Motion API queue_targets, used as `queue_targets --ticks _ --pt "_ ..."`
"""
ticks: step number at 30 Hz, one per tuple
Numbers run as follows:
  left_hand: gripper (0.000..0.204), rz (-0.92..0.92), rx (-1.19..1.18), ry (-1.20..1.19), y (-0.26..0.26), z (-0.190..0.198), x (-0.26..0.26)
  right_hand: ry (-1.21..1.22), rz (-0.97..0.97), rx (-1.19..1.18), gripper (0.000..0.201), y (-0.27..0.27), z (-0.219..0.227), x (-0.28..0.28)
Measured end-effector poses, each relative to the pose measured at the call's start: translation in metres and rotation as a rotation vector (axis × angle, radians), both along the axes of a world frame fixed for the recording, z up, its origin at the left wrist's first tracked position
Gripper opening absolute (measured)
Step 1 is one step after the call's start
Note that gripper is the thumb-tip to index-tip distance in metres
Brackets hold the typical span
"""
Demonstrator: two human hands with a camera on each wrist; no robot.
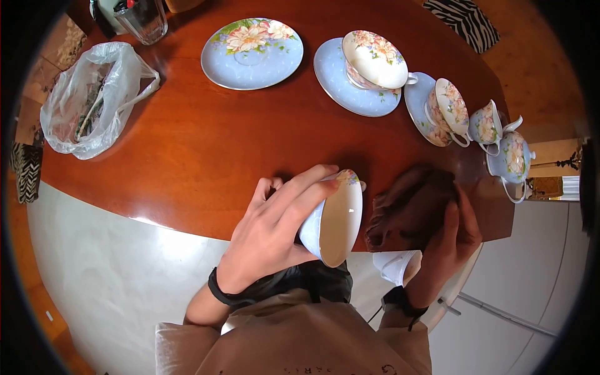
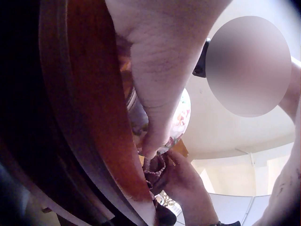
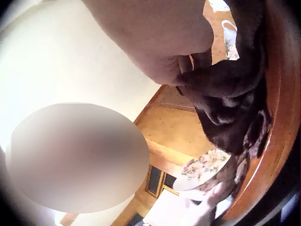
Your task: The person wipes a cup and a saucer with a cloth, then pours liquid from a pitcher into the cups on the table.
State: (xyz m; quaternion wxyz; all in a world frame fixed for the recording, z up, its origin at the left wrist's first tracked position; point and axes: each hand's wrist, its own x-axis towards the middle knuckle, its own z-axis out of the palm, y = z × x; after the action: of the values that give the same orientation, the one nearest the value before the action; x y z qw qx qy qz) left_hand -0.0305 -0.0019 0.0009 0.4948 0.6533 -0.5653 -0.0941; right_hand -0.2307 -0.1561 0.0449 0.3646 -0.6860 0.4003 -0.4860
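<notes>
In the head view my left hand (image 1: pixel 265 219) grips a teacup (image 1: pixel 340 228) near the table's front edge. The cup is tilted on its side, light blue outside and white with flowers inside. My right hand (image 1: pixel 459 228) holds a bunched dark brown cloth (image 1: pixel 409 209) just right of the cup. In the left wrist view, the left thumb lies against the floral cup (image 2: pixel 181 115), with the right hand (image 2: pixel 188 183) and cloth close below. From the right wrist, the cloth (image 3: pixel 225 106) hangs beside the cup's flowered inside (image 3: pixel 207 165).
A bare blue floral saucer (image 1: pixel 250 72) lies at the back. To its right stand two teacups (image 1: pixel 375 59) on saucers, a small creamer (image 1: pixel 484 125) and a lidded pot (image 1: pixel 515 156). A plastic bag (image 1: pixel 128 103) and a glass (image 1: pixel 147 25) are at left. A white cup-like thing (image 1: pixel 394 265) shows below the table edge.
</notes>
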Motion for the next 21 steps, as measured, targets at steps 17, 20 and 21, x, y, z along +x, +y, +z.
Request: queue_targets --ticks 17,20,21 --pt "0.076 -0.010 -0.058 -0.040 -0.001 -0.005 0.000 0.748 0.663 -0.410 0.035 0.036 -0.014 0.023" --pt "0.076 -0.017 -0.042 -0.077 -0.002 -0.005 0.000 0.694 0.782 -0.269 0.039 0.041 -0.010 0.015" --pt "0.076 -0.018 -0.030 -0.089 -0.001 -0.004 0.000 0.653 0.846 -0.167 0.041 0.041 -0.005 0.012"
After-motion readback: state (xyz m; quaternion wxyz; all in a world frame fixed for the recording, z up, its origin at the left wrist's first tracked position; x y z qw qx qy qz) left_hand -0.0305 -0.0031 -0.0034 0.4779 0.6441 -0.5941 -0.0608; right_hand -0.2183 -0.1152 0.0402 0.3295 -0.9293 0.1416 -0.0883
